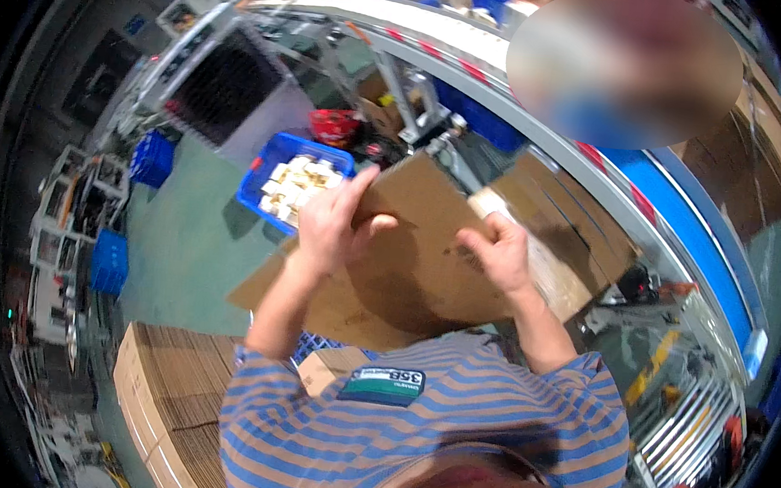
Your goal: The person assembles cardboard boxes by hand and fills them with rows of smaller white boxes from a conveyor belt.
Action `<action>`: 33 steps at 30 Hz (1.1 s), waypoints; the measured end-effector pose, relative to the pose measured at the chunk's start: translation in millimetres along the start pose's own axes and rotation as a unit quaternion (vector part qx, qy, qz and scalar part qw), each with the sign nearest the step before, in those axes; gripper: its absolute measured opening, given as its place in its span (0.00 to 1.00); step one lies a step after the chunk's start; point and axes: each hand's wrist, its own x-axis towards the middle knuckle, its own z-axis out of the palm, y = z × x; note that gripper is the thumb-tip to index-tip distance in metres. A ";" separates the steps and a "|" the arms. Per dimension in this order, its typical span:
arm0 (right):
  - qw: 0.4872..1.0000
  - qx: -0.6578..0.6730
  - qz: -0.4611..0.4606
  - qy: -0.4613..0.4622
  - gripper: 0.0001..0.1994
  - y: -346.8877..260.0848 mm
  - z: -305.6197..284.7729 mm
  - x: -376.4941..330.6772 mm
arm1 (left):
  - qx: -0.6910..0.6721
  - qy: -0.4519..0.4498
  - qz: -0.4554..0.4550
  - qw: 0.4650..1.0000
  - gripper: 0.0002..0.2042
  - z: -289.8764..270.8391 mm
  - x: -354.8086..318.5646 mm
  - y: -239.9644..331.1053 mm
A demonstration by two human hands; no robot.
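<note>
A broad brown cardboard sheet (396, 286) lies tilted in front of my torso, with hand shadows on it. My left hand (329, 227) is over its left edge, fingers stretched forward and thumb spread apart. At the sheet's right side is my right hand (503, 253), its thumb pointing inward and apart from the bent fingers. Neither hand shows a clear grip; whether each touches the board cannot be told. Beyond my left hand stands a blue crate (246, 187) of small pale pieces (299, 184). An open carton (585, 218) with clear wrap is right of my right hand.
A stack of flattened cartons (181, 402) stands at the lower left. A conveyor (695, 227) with a blue belt curves along the right, beside a person (624, 70) at the far side. Rollers (686, 451) lie lower right. Blue bins (109, 260) stand on the left floor.
</note>
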 end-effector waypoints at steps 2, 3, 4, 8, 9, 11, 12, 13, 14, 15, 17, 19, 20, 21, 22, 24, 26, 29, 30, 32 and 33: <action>0.993 0.080 0.017 0.089 0.12 -16.2 -45.6 9.5 | -0.128 -0.127 0.010 0.984 0.33 12.5 34.9 -23.0; 0.984 0.119 -0.002 0.130 0.07 -10.6 -70.0 13.6 | -0.205 -0.206 -0.051 0.955 0.32 17.2 48.4 -37.5; 0.976 0.095 -0.073 0.184 0.05 -2.0 -93.7 19.4 | -0.190 -0.231 -0.026 0.954 0.28 23.8 63.4 -54.5; 0.930 0.081 -0.061 0.352 0.06 71.5 -171.6 25.5 | -0.089 -0.160 0.023 0.983 0.14 104.2 118.3 -98.5; 0.913 0.053 -0.026 0.404 0.08 82.1 -180.9 28.6 | -0.110 -0.139 0.057 0.982 0.13 130.5 131.0 -88.7; 0.841 -0.092 -0.010 0.533 0.18 124.0 -197.2 30.0 | -0.137 -0.107 0.114 0.978 0.12 185.3 150.5 -68.0; 0.822 -0.106 0.022 0.559 0.25 111.5 -186.8 36.5 | -0.140 -0.121 0.160 0.970 0.13 218.1 145.8 -63.0; 0.796 -0.119 0.050 0.591 0.32 88.5 -163.2 52.2 | -0.100 -0.127 0.195 0.967 0.13 240.6 137.4 -55.5; 0.789 -0.171 0.045 0.589 0.41 73.9 -151.7 68.9 | -0.077 -0.145 0.198 0.966 0.13 247.1 146.0 -50.9; 0.781 -0.220 0.043 0.583 0.50 64.1 -139.1 86.8 | -0.142 -0.167 0.182 0.958 0.12 252.7 155.5 -56.3; 0.731 -0.348 0.086 0.581 0.60 58.8 -132.1 125.1 | -0.167 -0.240 0.204 0.934 0.12 256.1 171.8 -67.2; 0.750 -0.256 0.081 0.605 0.60 67.6 -130.5 143.7 | -0.211 -0.352 0.200 0.890 0.15 252.2 192.8 -76.3; 0.747 -0.240 0.091 0.613 0.60 73.0 -130.5 146.7 | -0.232 -0.383 0.202 0.871 0.19 251.5 203.9 -80.8; 0.746 -0.226 0.104 0.618 0.60 81.7 -131.5 143.3 | -0.225 -0.420 0.193 0.858 0.20 258.3 212.3 -85.6; 0.762 -0.203 0.072 0.611 0.60 84.8 -127.8 138.3 | -0.241 -0.445 0.176 0.844 0.21 265.2 216.9 -91.8; 0.797 -0.158 0.060 0.581 0.58 78.6 -124.7 128.3 | -0.250 -0.496 0.152 0.818 0.23 272.1 233.7 -95.5; 0.805 -0.177 0.051 0.564 0.52 78.3 -132.5 122.2 | -0.243 -0.461 0.167 0.837 0.19 296.1 236.4 -99.9; 0.841 -0.165 0.108 0.503 0.49 49.8 -140.2 113.8 | -0.224 -0.444 0.208 0.842 0.16 295.6 243.5 -99.7; 0.849 -0.162 0.112 0.491 0.47 56.0 -154.3 97.5 | -0.210 -0.435 0.242 0.842 0.15 293.6 254.9 -90.4; 0.907 -0.077 0.177 0.373 0.45 7.0 -148.0 86.0 | -0.273 -0.412 0.154 0.856 0.14 290.9 262.2 -103.7; 0.931 -0.073 0.202 0.294 0.45 3.9 -164.8 72.9 | -0.310 -0.400 0.112 0.855 0.14 291.7 260.4 -108.0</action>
